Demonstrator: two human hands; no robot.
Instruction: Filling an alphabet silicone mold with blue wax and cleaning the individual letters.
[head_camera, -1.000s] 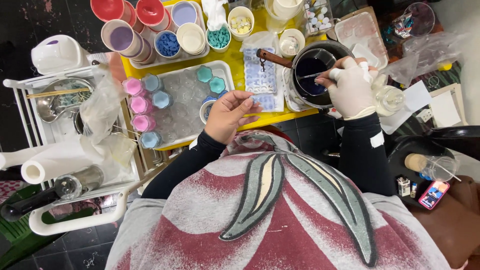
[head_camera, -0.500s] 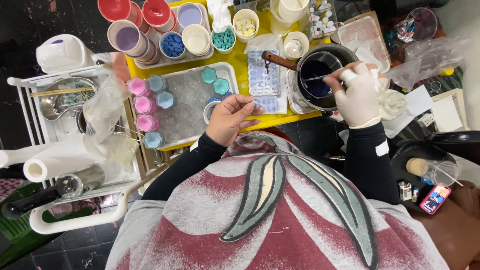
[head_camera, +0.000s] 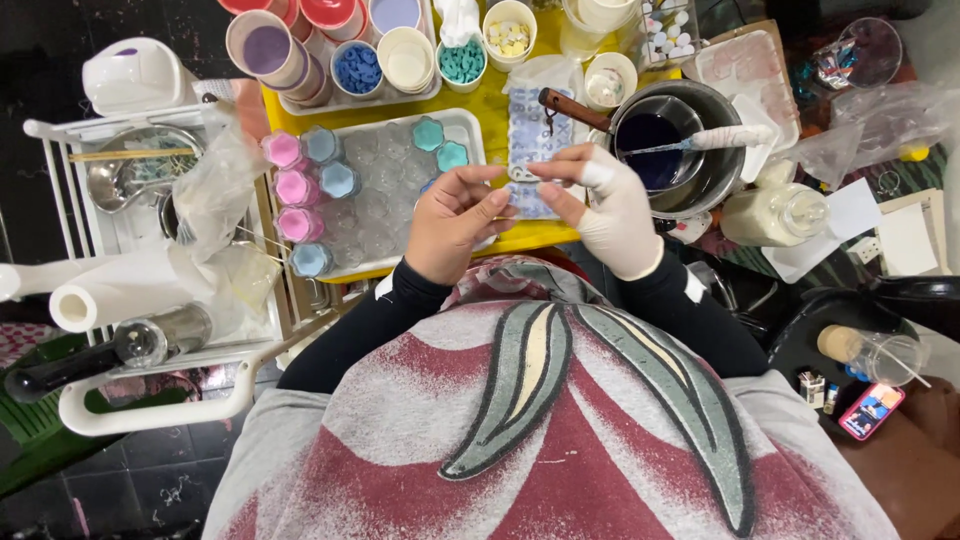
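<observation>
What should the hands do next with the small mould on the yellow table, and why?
Probably lift the mould at its near edge. The left hand and the gloved right hand meet over that edge, fingertips pinching there, while the stirrer rests in the pot of dark blue liquid, unheld.

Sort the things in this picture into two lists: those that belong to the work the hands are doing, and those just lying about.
In the work: left hand, gloved right hand, clear mould sheet, pot of dark blue liquid, tray of small moulds.

Lying about: paper towel roll, white kettle, phone, milky jar.
</observation>
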